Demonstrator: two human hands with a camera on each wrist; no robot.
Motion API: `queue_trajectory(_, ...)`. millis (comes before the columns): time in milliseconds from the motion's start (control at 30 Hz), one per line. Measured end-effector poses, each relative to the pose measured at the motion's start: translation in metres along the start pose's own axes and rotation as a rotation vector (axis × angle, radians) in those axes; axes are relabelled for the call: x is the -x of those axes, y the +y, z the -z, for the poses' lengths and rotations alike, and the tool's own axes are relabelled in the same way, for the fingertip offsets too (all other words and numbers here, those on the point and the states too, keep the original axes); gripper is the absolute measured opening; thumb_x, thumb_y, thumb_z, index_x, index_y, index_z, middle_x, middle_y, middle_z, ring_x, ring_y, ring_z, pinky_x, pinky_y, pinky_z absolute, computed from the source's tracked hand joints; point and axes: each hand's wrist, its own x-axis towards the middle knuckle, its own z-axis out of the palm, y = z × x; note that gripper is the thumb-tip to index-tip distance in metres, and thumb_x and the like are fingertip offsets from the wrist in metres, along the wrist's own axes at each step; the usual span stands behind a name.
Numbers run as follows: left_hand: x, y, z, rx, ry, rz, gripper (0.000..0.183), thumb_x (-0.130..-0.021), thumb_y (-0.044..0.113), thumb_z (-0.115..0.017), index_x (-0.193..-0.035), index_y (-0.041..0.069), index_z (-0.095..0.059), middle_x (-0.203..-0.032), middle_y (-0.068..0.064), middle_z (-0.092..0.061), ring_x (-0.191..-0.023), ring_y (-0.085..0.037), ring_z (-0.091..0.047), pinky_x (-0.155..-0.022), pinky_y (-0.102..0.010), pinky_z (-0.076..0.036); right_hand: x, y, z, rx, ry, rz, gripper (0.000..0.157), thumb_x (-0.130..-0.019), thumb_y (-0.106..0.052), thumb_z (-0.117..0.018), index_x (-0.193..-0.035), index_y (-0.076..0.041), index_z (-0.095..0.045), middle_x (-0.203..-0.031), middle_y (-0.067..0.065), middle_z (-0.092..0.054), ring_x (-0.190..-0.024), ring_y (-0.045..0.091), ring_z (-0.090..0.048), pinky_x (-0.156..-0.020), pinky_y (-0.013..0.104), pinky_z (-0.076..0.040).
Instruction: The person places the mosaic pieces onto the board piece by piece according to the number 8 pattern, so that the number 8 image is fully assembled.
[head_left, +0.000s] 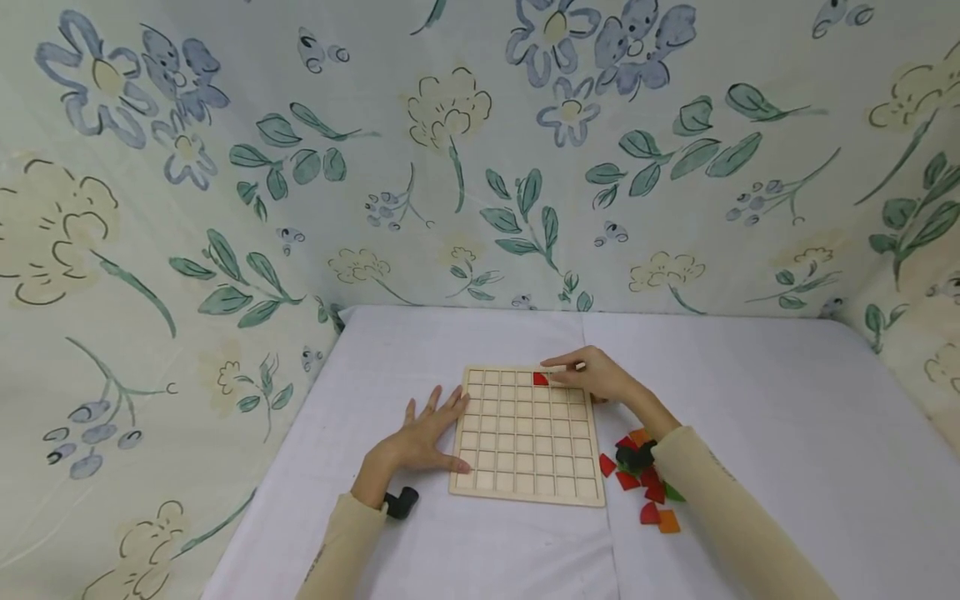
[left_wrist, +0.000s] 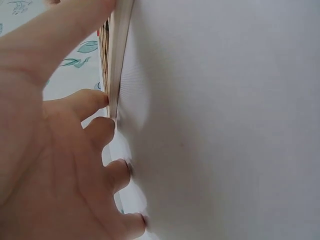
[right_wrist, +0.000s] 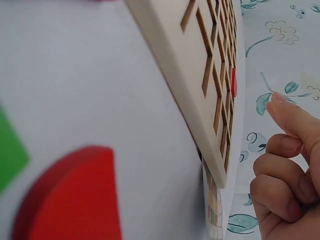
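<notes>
A square wooden board (head_left: 517, 433) with a raised grid of cells lies on the white cloth. One red piece (head_left: 540, 379) sits in its far row, also visible as a red piece (right_wrist: 234, 82) in the right wrist view. My left hand (head_left: 420, 437) spreads along the board's left side, thumb and a fingertip over its edge, other fingertips down on the cloth. At the far right corner, my right hand (head_left: 600, 375) hovers with thumb and index finger extended beside the red piece. In the right wrist view its remaining fingers (right_wrist: 275, 195) bend inward, holding nothing.
Right of the board lies a loose pile of small flat pieces, including red (head_left: 649, 512), orange (head_left: 669, 522) and green (head_left: 673, 493) ones, partly under the right forearm. Black wrist cameras (head_left: 403, 502) show beside the cuffs. A floral curtain (head_left: 450, 208) hangs behind the table.
</notes>
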Motion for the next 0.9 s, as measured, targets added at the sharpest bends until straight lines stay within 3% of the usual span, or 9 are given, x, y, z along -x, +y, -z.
queue_trajectory(133,0.001,0.0,-0.001,0.002,-0.004,0.002,0.118,-0.079,0.054,-0.084,-0.168,0.017,-0.015,-0.177,-0.006,-0.001,-0.162,-0.04,0.01,-0.123,-0.074,0.009,0.013,0.0,0.009,-0.025,0.009,-0.04,0.035,-0.099,-0.03,-0.071,-0.133,-0.019,-0.073,-0.074,0.006,-0.05,-0.048,0.016,-0.042,-0.044,0.024,-0.04)
queue_trajectory(300,0.0,-0.001,-0.001,-0.003,-0.001,-0.004,0.118,-0.08,0.055,-0.083,-0.168,0.016,-0.015,-0.176,-0.007,-0.003,-0.162,-0.041,0.01,-0.123,-0.075,0.008,0.038,0.005,0.02,-0.005,0.051,-0.057,0.036,-0.1,-0.029,-0.071,-0.132,-0.014,-0.072,-0.083,0.015,-0.063,-0.07,0.024,-0.057,-0.055,0.022,-0.044)
queue_trajectory(467,0.0,0.0,-0.001,-0.01,-0.003,-0.002,0.117,-0.081,0.055,-0.083,-0.168,0.016,-0.014,-0.176,-0.007,-0.002,-0.162,-0.041,0.01,-0.123,-0.075,0.008,0.07,0.017,0.029,0.052,0.122,-0.098,0.039,-0.098,-0.031,-0.072,-0.132,-0.012,-0.073,-0.089,0.011,-0.066,-0.084,0.022,-0.052,-0.06,0.022,-0.042)
queue_trajectory(600,0.001,0.0,0.0,-0.003,-0.007,0.001,0.117,-0.081,0.054,-0.083,-0.168,0.016,-0.014,-0.176,-0.006,0.0,-0.161,-0.041,0.012,-0.123,-0.074,0.01,0.094,0.025,0.036,0.08,0.172,-0.148,0.04,-0.098,-0.031,-0.073,-0.133,-0.013,-0.072,-0.086,0.009,-0.06,-0.086,0.023,-0.051,-0.06,0.021,-0.043)
queue_trajectory(900,0.001,-0.001,0.0,0.019,-0.006,-0.011,0.117,-0.081,0.053,-0.083,-0.168,0.016,-0.014,-0.176,-0.007,0.001,-0.161,-0.041,0.013,-0.123,-0.075,0.011,0.132,0.041,0.039,0.094,0.212,-0.206,0.041,-0.098,-0.032,-0.073,-0.133,-0.013,-0.072,-0.091,0.008,-0.065,-0.088,0.02,-0.051,-0.061,0.021,-0.043)
